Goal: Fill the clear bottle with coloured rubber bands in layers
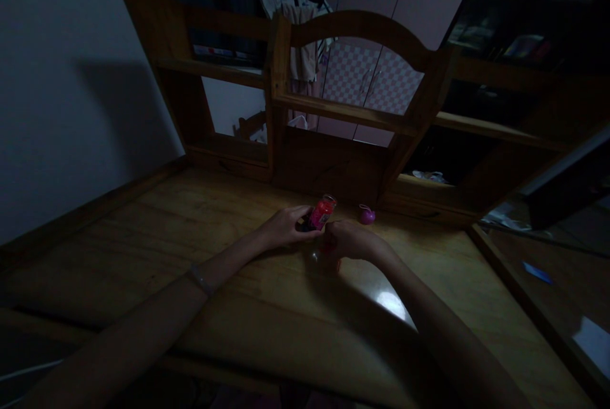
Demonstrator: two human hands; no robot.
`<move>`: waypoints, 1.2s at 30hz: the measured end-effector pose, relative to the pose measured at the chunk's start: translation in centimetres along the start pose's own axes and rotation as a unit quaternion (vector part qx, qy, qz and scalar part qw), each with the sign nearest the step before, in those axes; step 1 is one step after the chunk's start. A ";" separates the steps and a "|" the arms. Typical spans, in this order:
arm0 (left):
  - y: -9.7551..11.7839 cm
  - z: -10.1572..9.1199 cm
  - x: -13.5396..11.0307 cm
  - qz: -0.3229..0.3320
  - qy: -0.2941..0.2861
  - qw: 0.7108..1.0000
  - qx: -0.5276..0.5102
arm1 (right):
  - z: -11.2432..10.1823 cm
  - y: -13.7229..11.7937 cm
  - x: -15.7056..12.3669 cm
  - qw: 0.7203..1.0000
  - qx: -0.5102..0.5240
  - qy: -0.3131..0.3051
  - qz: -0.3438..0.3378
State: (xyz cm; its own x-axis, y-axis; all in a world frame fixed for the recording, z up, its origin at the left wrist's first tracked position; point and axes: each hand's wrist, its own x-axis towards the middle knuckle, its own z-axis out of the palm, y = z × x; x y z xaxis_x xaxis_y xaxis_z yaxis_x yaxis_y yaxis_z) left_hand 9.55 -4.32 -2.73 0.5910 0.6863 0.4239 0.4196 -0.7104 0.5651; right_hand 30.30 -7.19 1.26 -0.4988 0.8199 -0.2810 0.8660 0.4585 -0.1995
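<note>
My left hand is closed round a small pink bottle, which tilts to the right with its open mouth up. My right hand is curled shut just right of the bottle, and something small and reddish shows under its fingers; I cannot make out what it is. A round magenta cap lies on the wooden desk just beyond my right hand. A thin bracelet circles my left wrist.
A wooden hutch with shelves stands along the back of the desk. A white wall is at the left. Pink checkered cabinet doors and hanging clothes show behind. Dark shelving and papers lie to the right.
</note>
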 end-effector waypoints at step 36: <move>-0.2 0.0 -0.1 -0.006 -0.004 1.000 0.013 | -1.8 3.8 -0.2 0.994 0.092 -0.052 -0.011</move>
State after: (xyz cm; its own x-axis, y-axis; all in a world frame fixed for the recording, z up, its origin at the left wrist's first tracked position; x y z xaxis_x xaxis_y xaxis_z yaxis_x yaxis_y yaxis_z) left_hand 9.42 -4.24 -2.84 0.5908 0.6941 0.4112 0.4453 -0.7056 0.5512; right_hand 33.77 -5.00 2.30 -0.5263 0.7667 -0.3677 0.8388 0.3972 -0.3725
